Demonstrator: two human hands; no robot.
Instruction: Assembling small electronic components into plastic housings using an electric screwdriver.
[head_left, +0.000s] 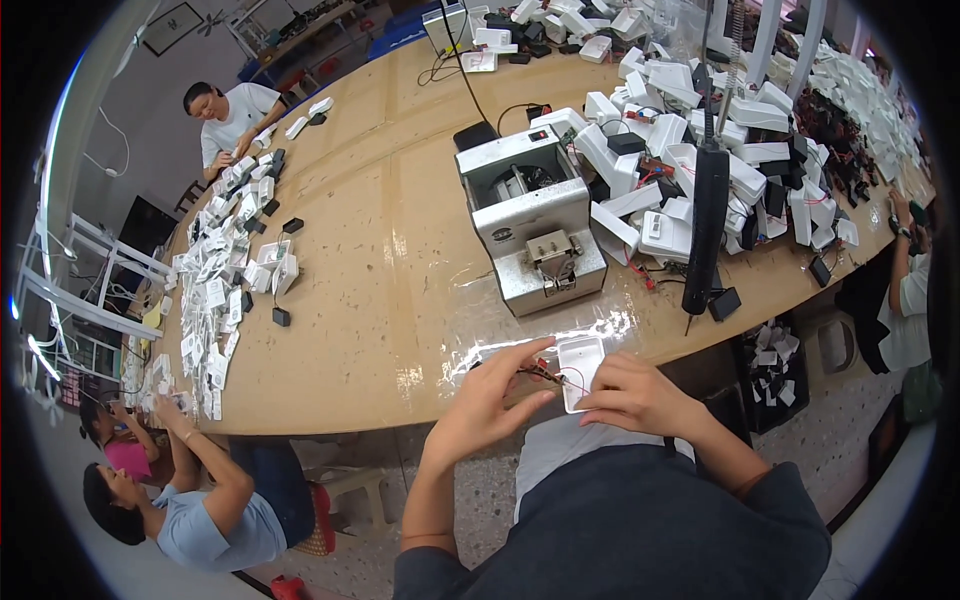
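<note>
At the table's near edge my right hand [638, 396] is closed on a shallow white plastic case [580, 358], its thumb and fingers gripping the case's right side. The hollow side of the case faces up, and a thin red wire curves across it. My left hand [492, 398] is just left of the case, thumb and forefinger spread apart. Between them shows a small dark part with reddish wires [541, 372], reaching toward the case. Its left end is hidden by my hand, as are some of my left fingers.
A grey-white benchtop machine [535, 220] stands ahead. A black powered tool [708, 230] hangs at the right before a big heap of white cases [665, 150]. More white parts [215, 290] line the table's left side, where other people [205, 500] sit. A dark bin [770, 375] stands below right.
</note>
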